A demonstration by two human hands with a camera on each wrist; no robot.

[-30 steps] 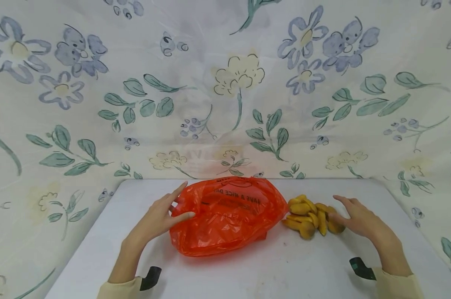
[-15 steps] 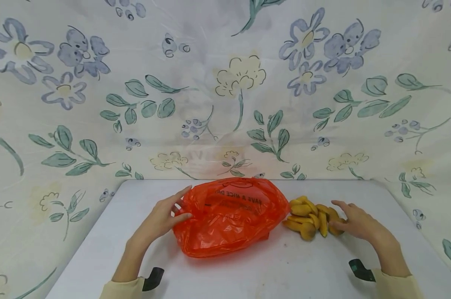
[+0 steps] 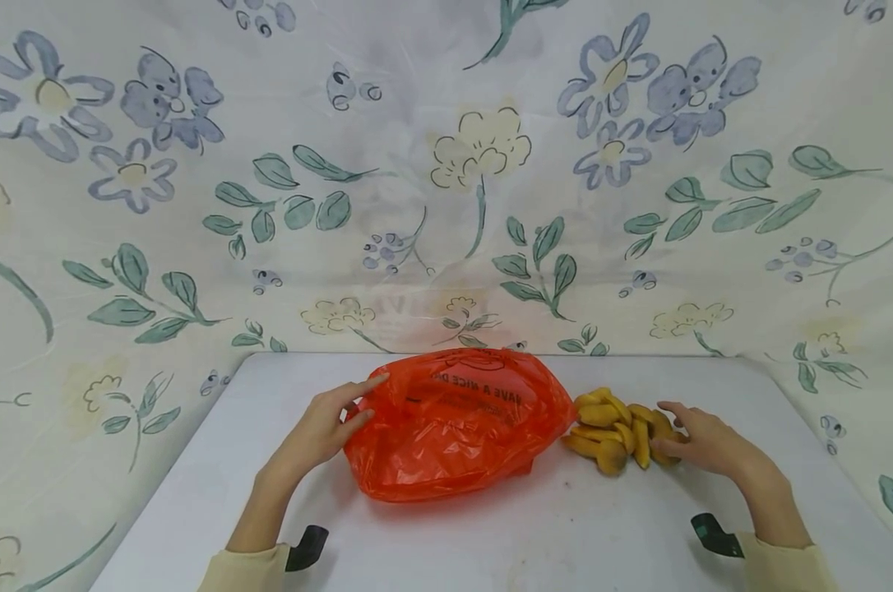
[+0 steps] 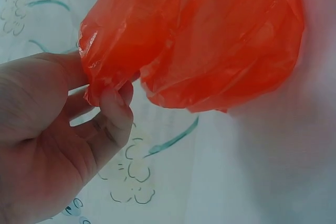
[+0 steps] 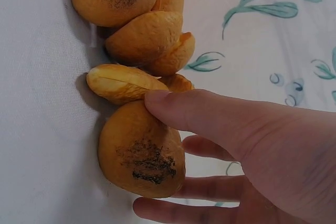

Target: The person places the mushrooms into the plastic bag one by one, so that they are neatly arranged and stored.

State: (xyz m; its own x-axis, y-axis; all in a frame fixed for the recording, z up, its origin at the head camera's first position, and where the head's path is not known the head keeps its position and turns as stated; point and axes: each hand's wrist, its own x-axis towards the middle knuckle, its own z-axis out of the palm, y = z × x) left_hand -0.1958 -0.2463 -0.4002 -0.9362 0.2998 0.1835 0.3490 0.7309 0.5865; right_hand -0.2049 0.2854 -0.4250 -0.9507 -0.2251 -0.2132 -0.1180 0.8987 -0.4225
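Observation:
A red plastic bag (image 3: 454,448) lies on its side on the white table, mirrored "HAVE A NICE DAY" print showing through it. At its left end my left hand (image 3: 316,432) pinches the thin rim; in the left wrist view the bag (image 4: 226,40) bunches between thumb and fingers. Right of the bag is a pile of golden-brown bread-like pieces (image 3: 598,427). My right hand (image 3: 716,440) grips a round bun with dark specks (image 5: 139,156) at the pile's right end, thumb on its upper edge, fingers behind. A small oblong roll (image 5: 121,82) lies against that bun.
The white table (image 3: 550,543) ends at the back against a floral cloth (image 3: 483,164), which also hangs at both sides. The bag's right end touches or overlaps the pile. Black bands (image 3: 309,547) stick out at both sleeves.
My left hand's thumb and fingers have come together on the bag's rim, and the bag has shifted slightly right. My right hand has closed in around the speckled bun.

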